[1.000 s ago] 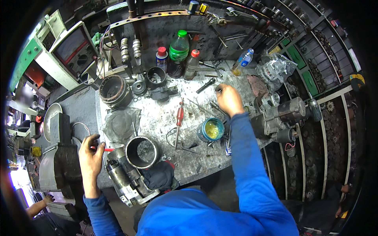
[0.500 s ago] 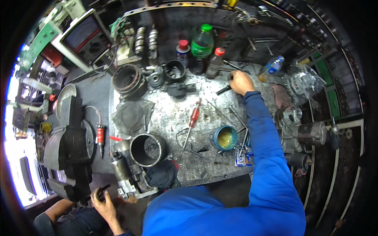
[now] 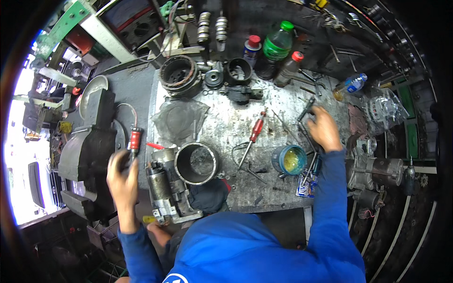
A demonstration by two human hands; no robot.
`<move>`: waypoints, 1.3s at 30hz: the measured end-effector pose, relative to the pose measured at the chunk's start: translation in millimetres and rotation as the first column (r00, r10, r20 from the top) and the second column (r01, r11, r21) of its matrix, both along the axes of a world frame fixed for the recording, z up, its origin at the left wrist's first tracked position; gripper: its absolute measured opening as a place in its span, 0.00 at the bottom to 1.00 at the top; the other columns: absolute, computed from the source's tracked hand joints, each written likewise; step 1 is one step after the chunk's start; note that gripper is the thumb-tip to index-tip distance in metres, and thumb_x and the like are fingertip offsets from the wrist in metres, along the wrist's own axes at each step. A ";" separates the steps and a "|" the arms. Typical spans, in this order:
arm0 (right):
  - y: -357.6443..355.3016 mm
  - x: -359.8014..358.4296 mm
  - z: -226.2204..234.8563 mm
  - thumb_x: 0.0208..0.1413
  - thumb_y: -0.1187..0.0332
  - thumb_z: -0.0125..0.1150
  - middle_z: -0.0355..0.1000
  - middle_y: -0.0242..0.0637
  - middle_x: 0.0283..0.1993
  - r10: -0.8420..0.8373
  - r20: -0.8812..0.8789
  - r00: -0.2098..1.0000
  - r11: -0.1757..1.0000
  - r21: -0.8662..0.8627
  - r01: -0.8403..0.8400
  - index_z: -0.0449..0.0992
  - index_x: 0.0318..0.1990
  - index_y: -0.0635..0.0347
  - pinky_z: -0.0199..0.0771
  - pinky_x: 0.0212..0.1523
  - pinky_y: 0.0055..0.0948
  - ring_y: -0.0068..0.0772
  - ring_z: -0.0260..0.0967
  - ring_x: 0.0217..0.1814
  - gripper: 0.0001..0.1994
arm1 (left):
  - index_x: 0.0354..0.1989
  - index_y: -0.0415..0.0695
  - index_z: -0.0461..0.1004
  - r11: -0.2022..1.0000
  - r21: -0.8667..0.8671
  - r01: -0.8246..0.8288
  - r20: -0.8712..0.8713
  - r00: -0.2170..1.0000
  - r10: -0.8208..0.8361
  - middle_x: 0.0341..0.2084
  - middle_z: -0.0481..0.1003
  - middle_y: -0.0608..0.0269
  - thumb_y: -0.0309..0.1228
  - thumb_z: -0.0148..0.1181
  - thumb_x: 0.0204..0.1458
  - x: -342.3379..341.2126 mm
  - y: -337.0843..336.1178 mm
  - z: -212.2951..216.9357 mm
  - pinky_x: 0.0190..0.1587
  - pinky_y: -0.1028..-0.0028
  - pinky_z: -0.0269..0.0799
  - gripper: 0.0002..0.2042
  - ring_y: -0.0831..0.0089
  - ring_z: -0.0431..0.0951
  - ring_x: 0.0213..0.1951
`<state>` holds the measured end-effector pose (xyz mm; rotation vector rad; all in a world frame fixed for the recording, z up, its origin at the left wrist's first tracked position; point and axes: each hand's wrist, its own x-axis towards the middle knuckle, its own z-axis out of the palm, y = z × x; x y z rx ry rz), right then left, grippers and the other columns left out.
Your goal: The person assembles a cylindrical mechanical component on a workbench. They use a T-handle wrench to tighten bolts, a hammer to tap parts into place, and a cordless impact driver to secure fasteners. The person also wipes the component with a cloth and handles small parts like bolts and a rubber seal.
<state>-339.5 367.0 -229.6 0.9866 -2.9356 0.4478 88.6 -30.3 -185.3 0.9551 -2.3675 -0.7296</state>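
Observation:
My left hand is raised beside the black bench vise, fingers curved and apart, with nothing visible in it. Just beyond its fingertips lies a red-bodied tool with a cable. My right hand is low over the right side of the bench, thumb and fingers apart. Next to its fingertips is a dark bar-like hand tool; I cannot make out whether they touch it. An angled dark wrench-like tool lies below that hand. Nearer me stands a blue tub of yellowish grease.
A red-handled screwdriver lies mid-bench. Nearby are an open metal cylinder, a starter motor and a dark cloth. Bottles, including a green-capped one, stand at the back. Crumpled clear plastic sits right.
My left hand has risen from below the vise; the dark bar near it no longer shows. My right hand has come nearer me, and its dark tool now lies by the fingertips. The view has shifted.

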 end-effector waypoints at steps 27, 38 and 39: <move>-77.3 202.2 58.9 0.61 0.70 0.68 0.81 0.49 0.41 0.325 0.132 0.936 0.888 -0.382 -0.255 0.82 0.45 0.66 0.80 0.45 0.41 0.55 0.81 0.43 0.09 | 0.47 0.31 0.85 0.870 0.326 0.369 0.620 0.612 -0.492 0.51 0.82 0.34 0.43 0.63 0.56 -224.7 -28.8 -83.0 0.60 0.57 0.79 0.24 0.45 0.84 0.55; -104.4 288.0 74.2 0.66 0.68 0.68 0.83 0.41 0.44 0.582 0.476 0.659 0.726 -0.670 -0.157 0.82 0.53 0.67 0.80 0.54 0.32 0.31 0.81 0.48 0.14 | 0.43 0.37 0.77 0.575 0.664 0.478 -0.378 0.878 -0.294 0.30 0.80 0.61 0.38 0.76 0.56 13.8 14.4 85.3 0.33 0.75 0.77 0.18 0.75 0.80 0.29; -110.6 306.3 75.6 0.66 0.66 0.70 0.82 0.42 0.49 0.666 0.492 0.561 0.693 -0.687 -0.220 0.77 0.62 0.66 0.79 0.56 0.34 0.31 0.80 0.52 0.21 | 0.41 0.37 0.78 0.530 0.718 0.450 -0.376 0.893 -0.249 0.29 0.81 0.62 0.35 0.76 0.56 35.6 36.9 82.6 0.33 0.75 0.77 0.15 0.76 0.80 0.29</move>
